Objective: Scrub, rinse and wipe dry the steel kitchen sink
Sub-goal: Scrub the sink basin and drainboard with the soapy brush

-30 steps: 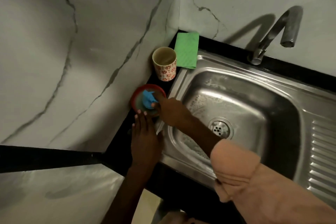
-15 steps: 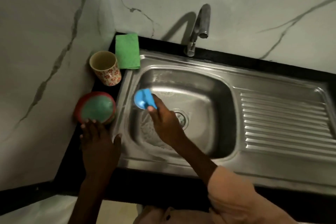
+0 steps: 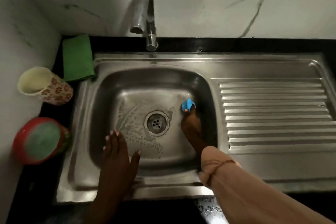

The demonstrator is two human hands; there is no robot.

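— Where's the work at?

— In the basin of the steel sink (image 3: 116, 182). The right hand (image 3: 191, 123) grips a small blue scrubber (image 3: 188, 105) and presses it against the floor of the basin, right of the drain (image 3: 156, 123), near the right wall. The left hand (image 3: 116, 152) lies flat, fingers straight, on the front rim and reaching over the basin's edge — bracing, it seems, and holding nothing.

— How would you scrub it well?

— Suds show left of and in front of the drain, so I'd judge the right side and the walls need the passes now. Overlap the strokes, work into the rounded corners, and don't skip the ribbed drainboard (image 3: 272, 114).

— And round about?

— A dark surface (image 3: 236, 44) under marbled white walls. The tap (image 3: 145, 14) stands behind the basin; no water is seen running. A folded green cloth (image 3: 77, 58) lies at the back left corner, a floral cup (image 3: 45, 85) beside it, and a red tub (image 3: 40, 140) nearer the front.
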